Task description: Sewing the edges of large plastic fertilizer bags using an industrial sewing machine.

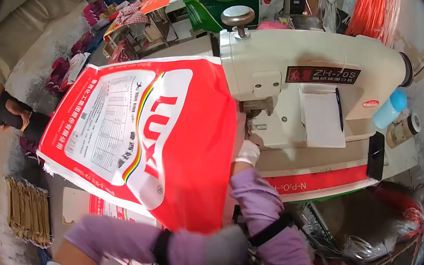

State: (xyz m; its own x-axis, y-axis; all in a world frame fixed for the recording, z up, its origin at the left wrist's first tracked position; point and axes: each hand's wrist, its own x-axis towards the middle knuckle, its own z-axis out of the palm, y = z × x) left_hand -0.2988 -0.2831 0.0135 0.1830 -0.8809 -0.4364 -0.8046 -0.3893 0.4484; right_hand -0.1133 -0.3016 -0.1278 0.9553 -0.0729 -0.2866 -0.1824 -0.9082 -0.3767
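Observation:
A large red and white printed woven bag [206,132] is spread out on the left. Its right edge lies beside the needle area of a cream industrial sewing machine [264,59]. My right hand [248,152], in a white glove, is closed at that edge, just below the machine's presser parts; its fingertips are partly hidden. My left arm crosses low in front of me. The left hand [229,246], in a grey glove, is smeared by motion near the bag's lower right corner, so its fingers cannot be made out.
A notepad [320,120] with a pen lies on the machine bed, with a dark phone [375,155], a blue bottle [391,109] and a thread spool [404,131] to its right. A stacked brown bundle [27,211] sits lower left. Part of a person [16,111] shows at far left.

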